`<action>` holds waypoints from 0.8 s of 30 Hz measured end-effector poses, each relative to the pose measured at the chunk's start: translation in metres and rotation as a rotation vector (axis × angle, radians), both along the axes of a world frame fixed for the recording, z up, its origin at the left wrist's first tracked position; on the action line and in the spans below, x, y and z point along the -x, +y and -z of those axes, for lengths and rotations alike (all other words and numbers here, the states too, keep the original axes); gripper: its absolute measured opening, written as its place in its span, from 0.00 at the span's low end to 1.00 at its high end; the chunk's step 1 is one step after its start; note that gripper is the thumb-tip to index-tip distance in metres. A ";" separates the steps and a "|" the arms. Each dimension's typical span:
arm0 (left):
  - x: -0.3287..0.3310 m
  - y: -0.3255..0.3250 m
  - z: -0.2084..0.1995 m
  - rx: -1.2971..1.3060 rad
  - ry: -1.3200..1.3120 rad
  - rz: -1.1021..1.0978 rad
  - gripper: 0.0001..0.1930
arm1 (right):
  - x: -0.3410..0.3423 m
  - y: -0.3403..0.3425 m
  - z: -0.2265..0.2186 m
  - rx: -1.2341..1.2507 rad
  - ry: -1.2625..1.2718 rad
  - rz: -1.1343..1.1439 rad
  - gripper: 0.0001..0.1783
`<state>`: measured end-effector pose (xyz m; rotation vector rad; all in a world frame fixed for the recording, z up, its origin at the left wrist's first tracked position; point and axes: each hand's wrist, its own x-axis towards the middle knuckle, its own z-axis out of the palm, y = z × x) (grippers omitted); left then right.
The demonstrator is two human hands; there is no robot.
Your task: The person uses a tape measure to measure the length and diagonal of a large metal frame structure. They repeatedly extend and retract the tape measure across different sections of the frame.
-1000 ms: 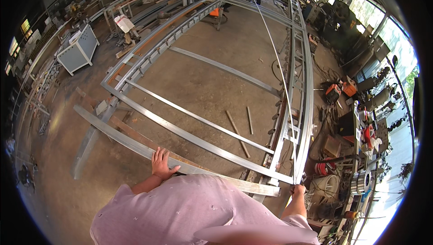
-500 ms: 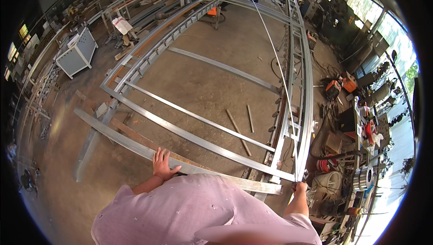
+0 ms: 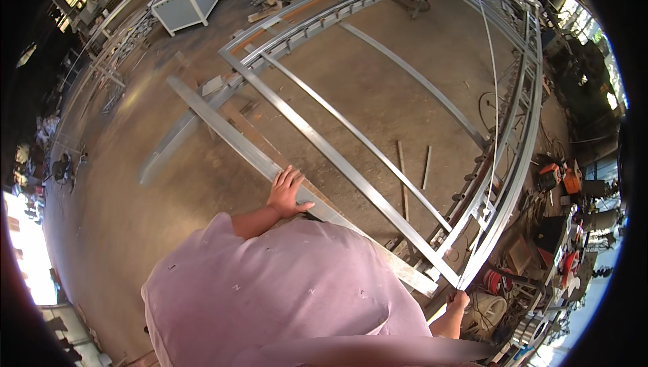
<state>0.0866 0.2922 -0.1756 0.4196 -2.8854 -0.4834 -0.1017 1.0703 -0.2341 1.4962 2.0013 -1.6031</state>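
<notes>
Grey metal beam (image 3: 229,133), long and flat-topped, lies across in front of my body, and my left hand (image 3: 289,193) rests on it with fingers spread, clasping nothing; I judge that it props me as I lean over. My right hand (image 3: 458,299) is at the near right corner of a large, silvery metal frame (image 3: 312,133), its grip curled closed where a long, thin, pale line (image 3: 495,70) comes down. That line runs from the frame's far end to this corner and looks taut, so I take it that my fingers pin its end here; exactly how they pinch it is too small to tell. Beyond the nearest crossbar, a narrower silvery bar (image 3: 358,136) spans the frame roughly alongside it, perhaps as bracing. Two thin, dull strips (image 3: 403,178) lie apart on the brown floor (image 3: 324,90) within the frame's outline, seemingly just set down there, clear of both hands.
</notes>
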 end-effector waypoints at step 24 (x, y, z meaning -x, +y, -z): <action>0.002 0.002 -0.003 0.012 -0.030 -0.001 0.48 | -0.006 -0.044 -0.036 -0.035 0.049 0.049 0.08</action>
